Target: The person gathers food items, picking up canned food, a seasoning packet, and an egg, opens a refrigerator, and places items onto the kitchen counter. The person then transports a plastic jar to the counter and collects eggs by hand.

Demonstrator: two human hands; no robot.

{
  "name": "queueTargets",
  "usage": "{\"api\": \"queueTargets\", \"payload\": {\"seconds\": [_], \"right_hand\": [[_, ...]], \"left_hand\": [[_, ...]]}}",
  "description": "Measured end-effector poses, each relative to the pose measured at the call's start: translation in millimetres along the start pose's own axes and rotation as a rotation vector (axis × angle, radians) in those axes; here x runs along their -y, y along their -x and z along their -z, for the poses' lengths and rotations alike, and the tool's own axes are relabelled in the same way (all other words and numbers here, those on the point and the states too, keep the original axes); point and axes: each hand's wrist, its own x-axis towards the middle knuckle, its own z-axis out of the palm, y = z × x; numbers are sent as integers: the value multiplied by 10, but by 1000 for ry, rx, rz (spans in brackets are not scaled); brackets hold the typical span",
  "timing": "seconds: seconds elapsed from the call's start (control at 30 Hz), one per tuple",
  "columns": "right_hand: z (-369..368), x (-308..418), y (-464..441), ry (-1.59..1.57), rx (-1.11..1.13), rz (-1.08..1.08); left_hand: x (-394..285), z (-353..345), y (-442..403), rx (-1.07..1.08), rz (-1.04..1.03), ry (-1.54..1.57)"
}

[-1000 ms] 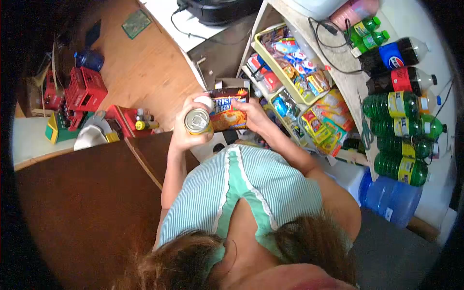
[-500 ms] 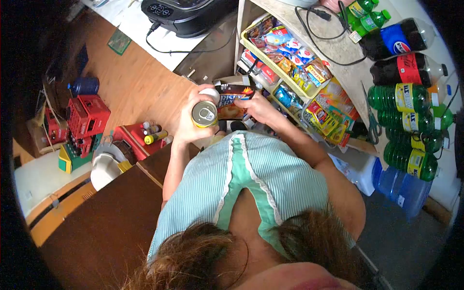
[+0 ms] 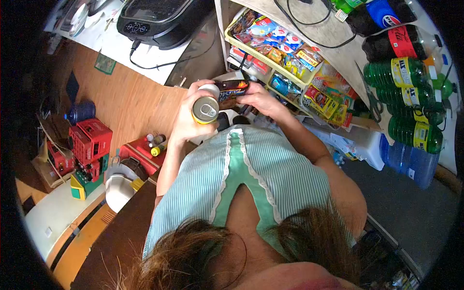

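My left hand [image 3: 182, 115] is wrapped round a can [image 3: 205, 110] with a silver pull-tab top and a yellow edge. Beside the can, in the same hand, is a smooth white rounded thing [image 3: 209, 89] whose kind I cannot make out. My right hand [image 3: 265, 100] grips the right side of a dark snack packet [image 3: 232, 92] with flame-coloured print and large pale letters. The packet's left end lies close to the fingers of my left hand; whether they touch it I cannot tell.
A yellow basket of sachets [image 3: 282, 50] sits on the shelf at right. Above it are a black cord [image 3: 309, 43], scissors [image 3: 369, 96] and several soda bottles [image 3: 403, 72]. A black appliance [image 3: 154, 24] stands on the table at upper left. Red crates [image 3: 92, 140] are on the left.
The snack packet has tilted, so less of its front shows. Both hands stay in front of my body with the same things. The whole view has shifted and turned slightly.
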Motion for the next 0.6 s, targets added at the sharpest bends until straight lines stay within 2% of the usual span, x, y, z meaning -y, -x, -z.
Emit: {"api": "queueTargets", "payload": {"seconds": [0.03,0.1,0.17,0.23,0.3,0.37,0.4,0.5,0.53,0.6], "right_hand": [[19,37,18,-7,-14,16],[298,89,32,200,-54,-44],[523,93,-26,436,-308,31],[1023,2,-209,605,-456,229],[1121,387,-159,1360,-721,395],[1348,533,-180,1644,-839,403],[1408,593,-204,1676,-841,270],[1630,639,-400,1660,-730,100],[1873,629,-517,1743,-600,59],[2186,749,-716,1432,-618,-79]], "left_hand": [[-18,-19,-14,2,14,-1],[-11,-43,-26,3,22,-6],[-10,-66,-31,-13,20,-19],[-18,-87,-16,-43,10,-39],[-4,-107,-4,-58,-4,-72],[-11,-140,13,-73,-2,-87],[-27,-165,21,-81,6,-86],[-29,-252,42,-99,14,-102],[-39,-286,49,-106,23,-113],[-62,-330,52,-115,31,-129]]}}
